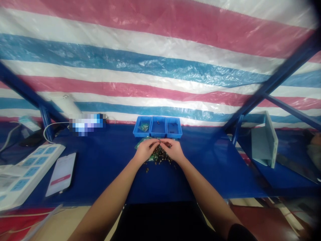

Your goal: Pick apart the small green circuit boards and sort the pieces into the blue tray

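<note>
My left hand and my right hand meet fingertip to fingertip above a heap of small dark and brassy metal parts. Both are closed in a pinch. Whatever sits between the fingertips is too small to make out. Some green pieces lie at the heap's left side, partly covered by my left hand. Just beyond my hands stand three joined blue bins. In the left bin are clear and greenish pieces; a few tiny dark pieces lie in the middle and right ones.
On the blue tabletop, a phone and a white power strip lie to the left. A tablet-like panel stands at the right. Blue frame bars slope up before a striped plastic sheet.
</note>
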{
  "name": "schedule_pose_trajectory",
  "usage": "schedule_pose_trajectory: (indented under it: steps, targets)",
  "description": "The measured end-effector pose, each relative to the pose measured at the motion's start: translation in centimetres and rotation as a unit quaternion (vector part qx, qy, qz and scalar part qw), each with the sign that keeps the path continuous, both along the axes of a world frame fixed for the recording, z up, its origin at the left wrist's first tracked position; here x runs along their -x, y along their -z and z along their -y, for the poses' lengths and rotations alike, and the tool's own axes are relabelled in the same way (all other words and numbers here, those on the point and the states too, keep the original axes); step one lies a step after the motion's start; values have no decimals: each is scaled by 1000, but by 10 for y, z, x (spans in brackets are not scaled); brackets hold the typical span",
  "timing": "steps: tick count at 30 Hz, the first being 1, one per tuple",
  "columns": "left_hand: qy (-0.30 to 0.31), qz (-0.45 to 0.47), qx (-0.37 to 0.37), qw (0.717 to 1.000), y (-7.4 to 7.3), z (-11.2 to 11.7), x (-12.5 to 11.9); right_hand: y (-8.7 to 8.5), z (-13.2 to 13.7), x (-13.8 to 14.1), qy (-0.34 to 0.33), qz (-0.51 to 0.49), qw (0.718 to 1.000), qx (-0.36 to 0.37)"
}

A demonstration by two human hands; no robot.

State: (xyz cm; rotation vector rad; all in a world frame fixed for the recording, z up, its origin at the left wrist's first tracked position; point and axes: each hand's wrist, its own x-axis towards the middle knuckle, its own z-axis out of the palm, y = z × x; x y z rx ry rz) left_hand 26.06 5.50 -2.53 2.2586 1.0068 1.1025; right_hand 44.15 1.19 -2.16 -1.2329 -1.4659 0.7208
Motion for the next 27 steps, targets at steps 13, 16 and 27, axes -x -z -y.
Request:
schedule_pose_trajectory:
  steps: [13,16,27]
  targets:
    - [-32,-3,24,999,-7,4,0,-4,-9,3,50,-65,995,55]
    - [-54,-6,21,998,-10,5,1,-3,-17,4,-28,-134,990,29]
    - [-51,-36,25,998,-7,2,4,-21,-7,-26,13,235,972,7]
